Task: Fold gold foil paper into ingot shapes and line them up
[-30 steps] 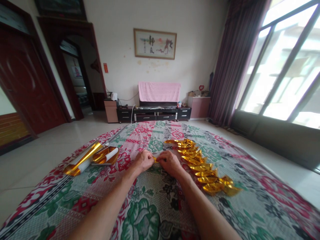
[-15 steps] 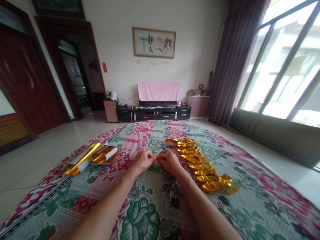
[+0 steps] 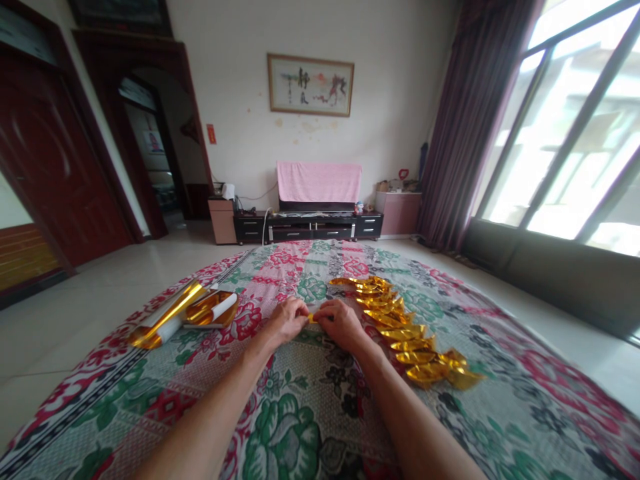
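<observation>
Between my fingertips is a small piece of gold foil paper [image 3: 312, 318], mostly hidden by the fingers. My left hand [image 3: 289, 319] pinches its left end, and my right hand [image 3: 341, 323] pinches the right end. Both hands are just above the flowered cloth, close together. To the right of my right hand lies a row of folded gold paper ingots [image 3: 407, 331], several of them overlapping in a line that runs toward me. Off to the left sit curled gold foil sheets [image 3: 170, 319] with white backs, beside a smaller stack of gold paper [image 3: 213, 309].
A round table under a flowered cloth [image 3: 283, 433] fills the foreground. Beyond it stands a low black cabinet [image 3: 295, 233] with a pink cloth [image 3: 319, 181] draped over something on top. A purple curtain [image 3: 465, 133] and window are on the right, a dark red door [image 3: 55, 147] on the left.
Both hands stay in nearly the same place, still pinching the gold paper. The whole view has shifted very slightly; the ingots and sheets lie as before.
</observation>
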`<state>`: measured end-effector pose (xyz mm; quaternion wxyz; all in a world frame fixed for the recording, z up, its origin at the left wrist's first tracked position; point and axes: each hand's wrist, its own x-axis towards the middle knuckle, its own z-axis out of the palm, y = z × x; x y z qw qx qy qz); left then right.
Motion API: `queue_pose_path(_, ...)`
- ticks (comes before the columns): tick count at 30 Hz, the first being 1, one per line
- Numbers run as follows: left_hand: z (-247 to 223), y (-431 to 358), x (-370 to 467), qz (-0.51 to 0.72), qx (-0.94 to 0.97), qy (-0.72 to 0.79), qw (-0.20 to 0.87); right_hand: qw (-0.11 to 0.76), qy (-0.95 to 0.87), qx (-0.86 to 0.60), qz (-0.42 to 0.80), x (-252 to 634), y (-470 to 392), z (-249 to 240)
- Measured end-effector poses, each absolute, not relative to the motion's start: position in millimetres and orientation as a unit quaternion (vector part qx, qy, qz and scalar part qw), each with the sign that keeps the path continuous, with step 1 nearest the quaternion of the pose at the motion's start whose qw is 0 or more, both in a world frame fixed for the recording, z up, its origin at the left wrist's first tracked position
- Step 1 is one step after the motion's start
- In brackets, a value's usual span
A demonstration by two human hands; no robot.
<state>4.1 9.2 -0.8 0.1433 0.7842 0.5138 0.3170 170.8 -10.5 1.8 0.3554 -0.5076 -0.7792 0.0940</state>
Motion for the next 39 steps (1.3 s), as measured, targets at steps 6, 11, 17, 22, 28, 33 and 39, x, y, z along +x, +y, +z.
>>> queue_pose_path(6,0.5,9.0,4.1,0.307,0.787,0.517,0.143,0.355,-0.782,-0.505,0.089,171.5,-9.6,-0.2)
queue_pose_path(11,0.4,7.1,2.9,0.317,0.78,0.517,0.156,0.358,-0.781,-0.504,0.091,171.8,-8.7,-0.8)
queue_pose_path(17,6.3,1.1,-2.1,0.396,0.735,0.528,0.152,0.361,-0.778,-0.505,0.098,170.9,-9.1,0.8)
queue_pose_path(22,6.3,4.8,-4.4,0.391,0.768,0.499,0.09,0.37,-0.793,-0.475,0.089,171.6,-10.3,2.4)
queue_pose_path(28,-0.4,9.7,-4.6,0.345,0.819,0.449,0.094,0.373,-0.812,-0.442,0.074,172.0,-11.5,3.6)
queue_pose_path(33,1.8,4.9,-3.7,0.349,0.809,0.461,0.107,0.376,-0.812,-0.44,0.071,174.3,-10.7,2.7)
queue_pose_path(39,8.1,-0.3,-3.6,0.33,0.819,0.461,0.091,0.365,-0.812,-0.451,0.064,174.2,-12.2,3.1)
